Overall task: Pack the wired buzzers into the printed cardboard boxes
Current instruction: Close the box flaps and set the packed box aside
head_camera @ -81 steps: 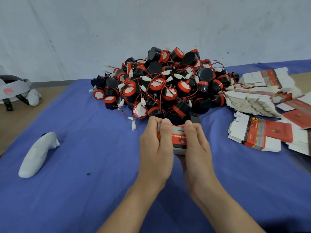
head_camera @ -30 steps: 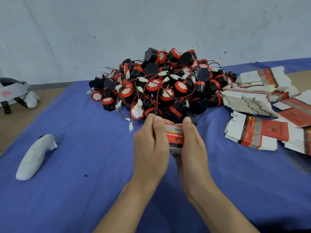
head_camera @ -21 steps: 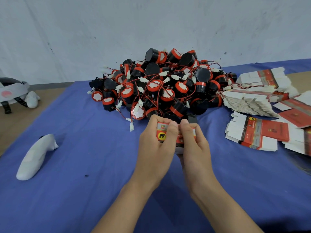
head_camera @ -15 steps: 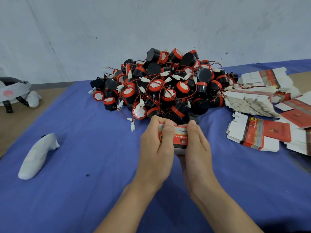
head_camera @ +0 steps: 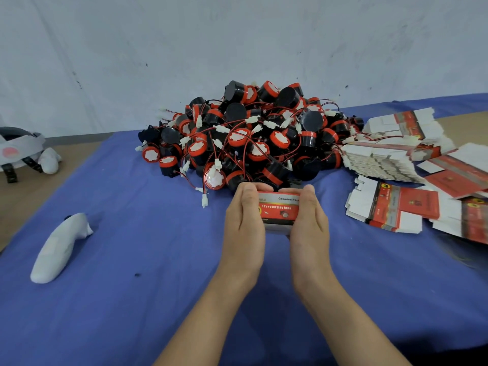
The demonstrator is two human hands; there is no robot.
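Head view, and the printed cardboard box (head_camera: 278,211) is right in the middle, held just above the blue-covered counter (head_camera: 132,273). The left hand (head_camera: 244,228) clamps its left end and the right hand (head_camera: 309,228) its right end. On both, the fingertips hook over the far top edge, with the palms pressed flat to the sides. The thumbs are hidden, so I cannot tell where they sit. The red face of the box is up, and the lettering reads "12v reversing horn". Whether a buzzer is inside cannot be seen.

Just beyond the fingertips is the big heap of wired buzzers (head_camera: 250,138), black bodies with red rims, red leads and white plugs tangled all through it. To the right lie the flat boxes (head_camera: 390,212), unfolded, in fanned stacks, the back stack touching the heap.

Well off to the left, a white controller (head_camera: 60,247) lies on the cloth, and a headset (head_camera: 18,149) sits at the far left edge.
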